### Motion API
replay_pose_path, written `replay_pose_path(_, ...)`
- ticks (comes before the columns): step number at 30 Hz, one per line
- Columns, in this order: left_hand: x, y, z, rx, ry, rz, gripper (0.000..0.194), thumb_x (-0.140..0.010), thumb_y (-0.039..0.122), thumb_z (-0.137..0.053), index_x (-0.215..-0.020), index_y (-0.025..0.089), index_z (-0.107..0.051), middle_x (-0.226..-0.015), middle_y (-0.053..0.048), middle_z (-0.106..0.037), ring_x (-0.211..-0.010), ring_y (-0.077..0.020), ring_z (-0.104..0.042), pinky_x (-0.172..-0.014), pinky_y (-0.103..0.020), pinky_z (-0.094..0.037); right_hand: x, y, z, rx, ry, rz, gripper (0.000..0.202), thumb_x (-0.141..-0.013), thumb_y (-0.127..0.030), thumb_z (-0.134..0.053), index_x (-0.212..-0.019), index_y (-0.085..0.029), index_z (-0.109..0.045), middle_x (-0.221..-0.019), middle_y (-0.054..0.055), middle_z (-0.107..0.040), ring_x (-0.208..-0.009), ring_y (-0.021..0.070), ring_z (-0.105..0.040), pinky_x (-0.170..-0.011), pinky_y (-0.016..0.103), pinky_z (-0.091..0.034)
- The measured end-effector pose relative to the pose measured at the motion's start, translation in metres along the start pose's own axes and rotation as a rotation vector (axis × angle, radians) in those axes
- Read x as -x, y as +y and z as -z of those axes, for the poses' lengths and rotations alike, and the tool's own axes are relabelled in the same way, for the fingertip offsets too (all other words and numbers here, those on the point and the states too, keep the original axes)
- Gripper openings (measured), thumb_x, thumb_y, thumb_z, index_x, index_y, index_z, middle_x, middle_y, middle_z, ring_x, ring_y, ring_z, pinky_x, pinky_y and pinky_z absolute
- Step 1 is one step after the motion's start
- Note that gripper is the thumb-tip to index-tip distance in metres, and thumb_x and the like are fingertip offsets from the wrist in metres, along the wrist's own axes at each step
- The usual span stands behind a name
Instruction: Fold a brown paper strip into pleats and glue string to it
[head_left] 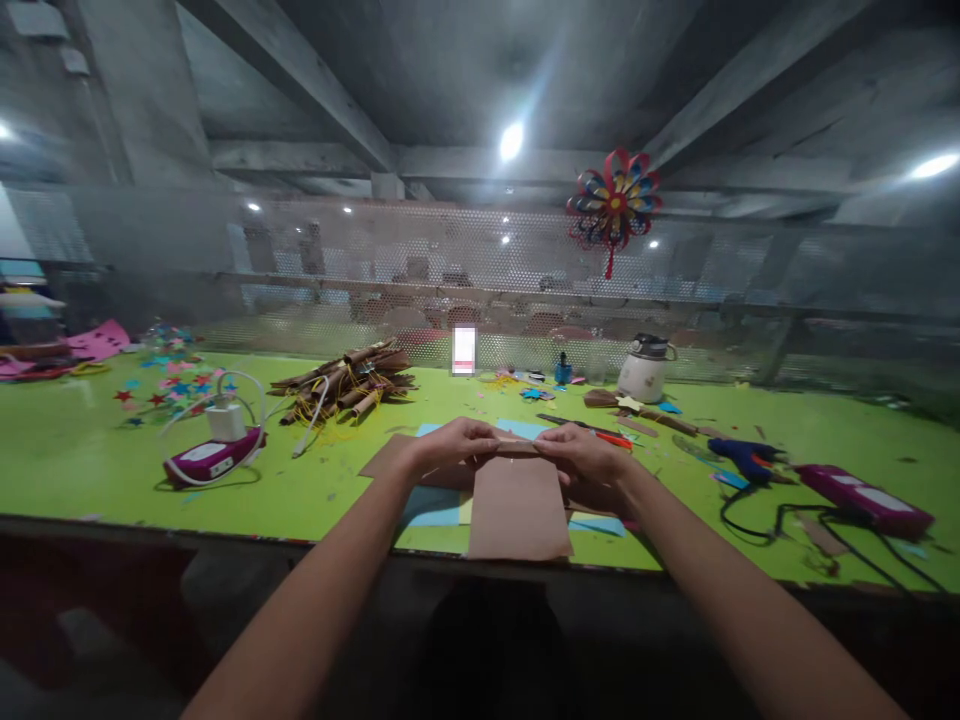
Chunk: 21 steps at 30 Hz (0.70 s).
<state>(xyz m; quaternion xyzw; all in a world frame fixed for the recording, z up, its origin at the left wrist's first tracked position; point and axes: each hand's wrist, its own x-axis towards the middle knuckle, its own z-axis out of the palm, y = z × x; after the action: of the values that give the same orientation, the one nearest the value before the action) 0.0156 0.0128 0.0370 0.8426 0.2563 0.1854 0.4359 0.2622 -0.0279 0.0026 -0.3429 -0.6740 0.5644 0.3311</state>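
A sheet of brown paper (519,508) lies at the front edge of the green table, its far end raised into a narrow fold or roll. My left hand (466,440) pinches the left end of that fold, and my right hand (576,452) pinches the right end. The fingers of both hands are closed on the paper, with some fingertips hidden beneath it. Under and beside the sheet are light blue paper (431,506) and more brown paper (386,455).
A bundle of brown paper rolls (349,382) lies behind to the left, near a purple power strip (214,458). To the right are a blue glue gun (742,458), another purple strip (862,498) with black cables, and a pale jug (643,372). Scissors (585,428) lie behind my hands.
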Motion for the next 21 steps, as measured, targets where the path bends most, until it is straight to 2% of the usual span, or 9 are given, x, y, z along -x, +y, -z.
replay_pose_path(4,0.001,-0.003,0.004,0.091,0.073,-0.034,0.035,-0.079,0.047,-0.057,-0.07,0.013,-0.054,-0.057,0.003,-0.043,-0.051,-0.0078,-0.039,-0.052,-0.023,-0.031,-0.005,0.002,0.006,-0.188,0.065,0.058,0.031,-0.077,-0.044,-0.065,-0.079,-0.014,-0.062,-0.057,-0.001,-0.058,-0.043,0.0085,-0.048,-0.043,0.021,-0.038)
replay_pose_path(8,0.005,-0.001,0.004,0.322,0.115,-0.035,0.033,-0.077,0.045,-0.062,-0.076,0.013,-0.054,-0.061,0.004,-0.044,-0.053,-0.0064,-0.039,-0.051,-0.021,-0.03,-0.006,-0.008,0.002,-0.273,0.22,0.206,0.033,-0.075,-0.036,-0.068,-0.101,-0.017,-0.063,-0.085,0.005,-0.068,-0.068,0.0141,-0.062,-0.059,0.025,-0.048)
replay_pose_path(10,0.005,-0.001,-0.001,0.456,0.083,-0.012,0.033,-0.075,0.045,-0.064,-0.081,0.013,-0.055,-0.064,0.004,-0.046,-0.054,-0.0057,-0.039,-0.052,-0.021,-0.03,-0.005,-0.014,-0.007,-0.25,0.219,0.236,0.047,-0.067,-0.026,-0.075,-0.112,-0.021,-0.06,-0.096,0.005,-0.068,-0.079,0.0163,-0.064,-0.07,0.029,-0.051)
replay_pose_path(12,0.004,-0.002,-0.009,0.592,-0.002,0.018,0.033,-0.074,0.043,-0.067,-0.084,0.014,-0.055,-0.064,0.004,-0.046,-0.053,-0.0053,-0.039,-0.052,-0.02,-0.03,-0.003,-0.019,-0.017,-0.193,0.174,0.239,0.059,-0.062,-0.019,-0.078,-0.118,-0.021,-0.058,-0.096,0.005,-0.069,-0.081,0.0179,-0.064,-0.075,0.032,-0.051)
replay_pose_path(16,-0.001,-0.005,-0.024,0.739,-0.138,0.042,0.032,-0.07,0.039,-0.072,-0.083,0.015,-0.055,-0.06,0.005,-0.045,-0.05,-0.0048,-0.04,-0.05,-0.019,-0.032,0.002,-0.024,-0.025,-0.062,0.103,0.279,0.034,-0.062,-0.019,-0.077,-0.095,-0.014,-0.07,-0.085,0.007,-0.07,-0.076,0.0186,-0.064,-0.073,0.032,-0.05)
replay_pose_path(19,-0.003,-0.004,-0.031,0.68,-0.188,0.049,0.034,-0.068,0.042,-0.073,-0.082,0.014,-0.058,-0.062,0.001,-0.052,-0.051,-0.008,-0.046,-0.052,-0.022,-0.039,0.004,-0.025,-0.024,-0.007,0.082,0.352,0.021,-0.065,-0.02,-0.076,-0.085,-0.014,-0.07,-0.083,0.006,-0.069,-0.078,0.018,-0.062,-0.075,0.03,-0.048)
replay_pose_path(21,-0.004,-0.001,-0.033,0.591,-0.158,0.032,0.038,-0.066,0.045,-0.072,-0.08,0.012,-0.06,-0.066,-0.004,-0.059,-0.056,-0.0133,-0.052,-0.055,-0.027,-0.043,0.003,-0.024,-0.024,-0.005,0.067,0.37,0.017,-0.07,-0.023,-0.073,-0.084,-0.014,-0.069,-0.081,0.006,-0.067,-0.076,0.0172,-0.061,-0.076,0.032,-0.047)
